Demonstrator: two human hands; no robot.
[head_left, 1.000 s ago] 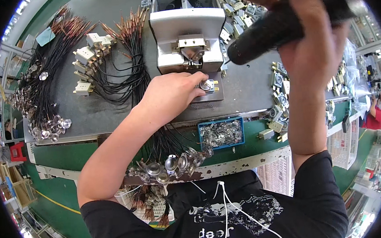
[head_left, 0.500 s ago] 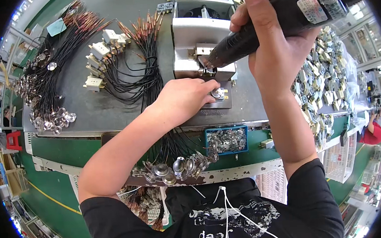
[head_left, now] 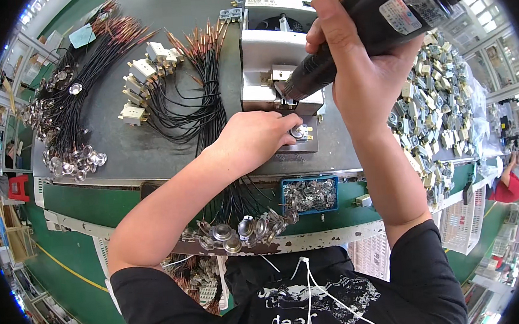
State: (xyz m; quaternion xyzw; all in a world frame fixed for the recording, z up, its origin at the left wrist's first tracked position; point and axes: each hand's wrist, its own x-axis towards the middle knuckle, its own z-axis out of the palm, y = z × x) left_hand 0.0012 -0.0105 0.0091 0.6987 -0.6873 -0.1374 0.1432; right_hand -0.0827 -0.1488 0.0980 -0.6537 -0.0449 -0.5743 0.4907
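Note:
My right hand (head_left: pixel 357 47) is wrapped round a black electric screwdriver (head_left: pixel 376 18), held at a slant over the metal fixture (head_left: pixel 258 54). Its tip reaches down to a white ceramic block (head_left: pixel 282 74) and small metal parts seated at the fixture's front; the exact contact point is hidden. My left hand (head_left: pixel 257 135) rests on the low front plate of the fixture, fingers closed at a small round metal part with brass tabs (head_left: pixel 299 133). Beneath that wrist runs a bundle of black wires (head_left: pixel 210 105) with copper-coloured ends.
White ceramic blocks (head_left: pixel 143 69) lie beside the bundle, and another wire bunch (head_left: pixel 79 84) is at far left. A blue tray (head_left: pixel 311 194) of small metal pieces sits at the near edge. Heaped ceramic-and-metal parts (head_left: pixel 430 108) cover the right side. Round metal caps (head_left: pixel 231 230) hang in front.
The screwdriver's body and my right hand have shifted a little left, while its tip stays at the fixture. My left hand keeps its place. The whole view has moved slightly.

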